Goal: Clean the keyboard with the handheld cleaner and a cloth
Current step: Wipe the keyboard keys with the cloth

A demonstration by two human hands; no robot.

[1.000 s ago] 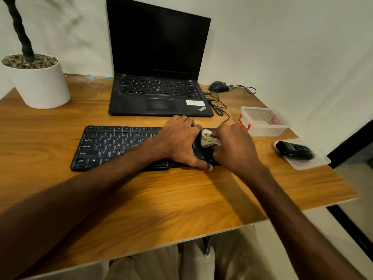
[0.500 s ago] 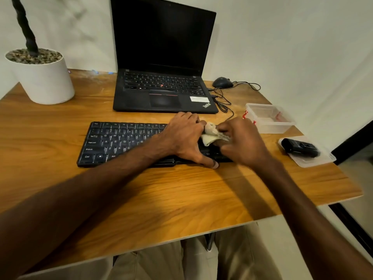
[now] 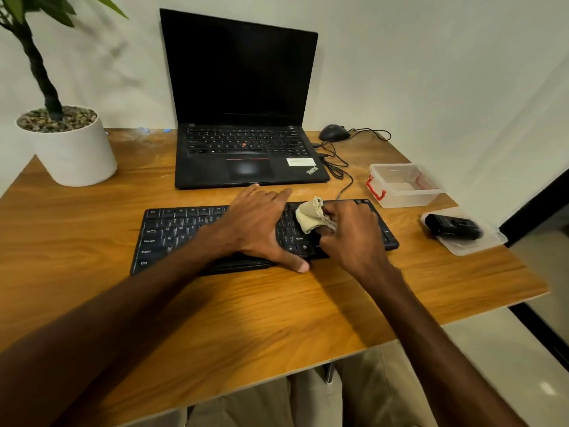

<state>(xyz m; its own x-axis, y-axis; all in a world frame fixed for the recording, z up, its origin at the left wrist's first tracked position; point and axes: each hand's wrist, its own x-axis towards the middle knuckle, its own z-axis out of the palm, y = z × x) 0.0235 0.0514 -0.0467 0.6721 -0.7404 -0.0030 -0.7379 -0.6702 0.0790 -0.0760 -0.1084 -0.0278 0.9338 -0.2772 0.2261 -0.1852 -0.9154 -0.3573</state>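
A black keyboard (image 3: 172, 232) lies across the middle of the wooden desk. My left hand (image 3: 258, 226) rests flat on its centre, fingers spread, thumb at the front edge. My right hand (image 3: 354, 235) grips a bunched beige cloth (image 3: 311, 215) and holds it against the keys on the keyboard's right part. The black handheld cleaner (image 3: 452, 226) lies on a clear plastic lid (image 3: 480, 245) at the desk's right edge, apart from both hands.
An open black laptop (image 3: 246, 118) stands behind the keyboard. A white plant pot (image 3: 74, 155) sits at the back left. A mouse (image 3: 334, 132) with cables is at the back right, a clear plastic box (image 3: 403, 186) with red clips in front of it.
My right hand with the cloth has shifted slightly away from me over the right keys. My left hand stays on the keyboard. The camera view has tilted up a little.
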